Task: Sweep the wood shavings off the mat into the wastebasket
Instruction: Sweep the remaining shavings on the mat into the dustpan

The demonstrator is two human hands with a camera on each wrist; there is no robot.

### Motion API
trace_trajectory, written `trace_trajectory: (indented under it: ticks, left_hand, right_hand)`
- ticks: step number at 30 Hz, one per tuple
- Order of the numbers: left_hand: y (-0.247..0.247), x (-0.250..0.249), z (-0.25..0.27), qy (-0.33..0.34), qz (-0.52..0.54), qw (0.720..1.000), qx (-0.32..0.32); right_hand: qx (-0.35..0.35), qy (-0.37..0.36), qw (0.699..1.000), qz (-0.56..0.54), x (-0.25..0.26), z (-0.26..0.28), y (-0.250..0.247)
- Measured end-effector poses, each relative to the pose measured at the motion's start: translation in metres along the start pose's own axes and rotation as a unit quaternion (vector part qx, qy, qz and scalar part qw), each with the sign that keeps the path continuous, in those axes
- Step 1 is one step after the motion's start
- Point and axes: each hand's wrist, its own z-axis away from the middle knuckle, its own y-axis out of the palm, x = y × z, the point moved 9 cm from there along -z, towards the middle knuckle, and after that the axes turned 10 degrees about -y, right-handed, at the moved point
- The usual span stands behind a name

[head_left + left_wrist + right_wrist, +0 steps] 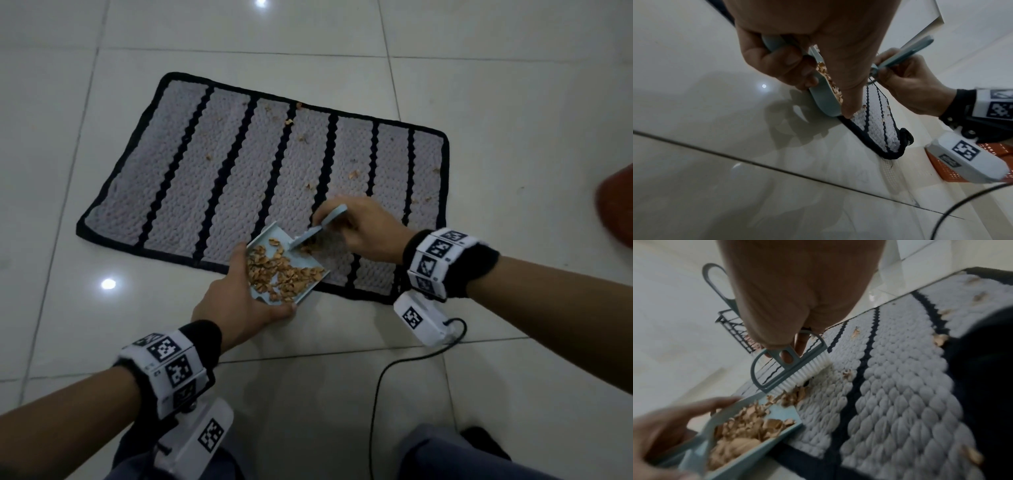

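Note:
A grey mat (239,164) with black stripes lies on the tiled floor, and scattered wood shavings (354,174) sit on its right half. My left hand (236,301) grips a pale blue dustpan (305,265) at the mat's near edge; the pan holds a heap of shavings (277,272). My right hand (363,229) holds a small blue brush (320,228) whose white bristles (807,371) push a clump of shavings (795,394) at the pan's lip (785,408). The orange wastebasket (616,205) shows at the right edge.
Glossy white floor tiles (85,281) surround the mat. A black cable (376,387) runs over the floor near my right wrist. My knees (445,459) are at the bottom. The wastebasket's orange mesh (941,168) stands just past the mat's corner (898,151).

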Motion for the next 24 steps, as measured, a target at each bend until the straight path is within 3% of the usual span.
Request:
trace_trajectory:
  ticks: [3,7,9,14,21,24]
  left_hand:
    - [-0.001,0.0,-0.001,-0.003,-0.002,1.0,0.004]
    - [0.001,0.0,-0.002,-0.004,0.008,1.0,0.008]
    - [0.002,0.0,-0.002,-0.006,0.006,1.0,0.01]
    - [0.001,0.0,0.0,-0.013,-0.004,1.0,0.006]
    - [0.001,-0.002,0.001,-0.008,0.009,1.0,0.0]
    - [0.002,-0.004,0.003,-0.008,0.03,1.0,-0.003]
  right_hand:
    - [-0.101,0.052,0.992,-0.062,-0.014,0.012,-0.027]
    - [-0.197,0.099,0.975,-0.017,-0.044,-0.004,-0.054]
    - [-0.189,0.074,0.979,-0.008,-0.044,-0.024,-0.051]
    - [-0.064,0.054,0.996,0.007,-0.035,-0.043,-0.026]
    - [-0.071,0.035,0.997,-0.022,0.009,0.02,0.0]
    - [-0.146,0.094,0.984,-0.039,-0.01,0.024,-0.027]
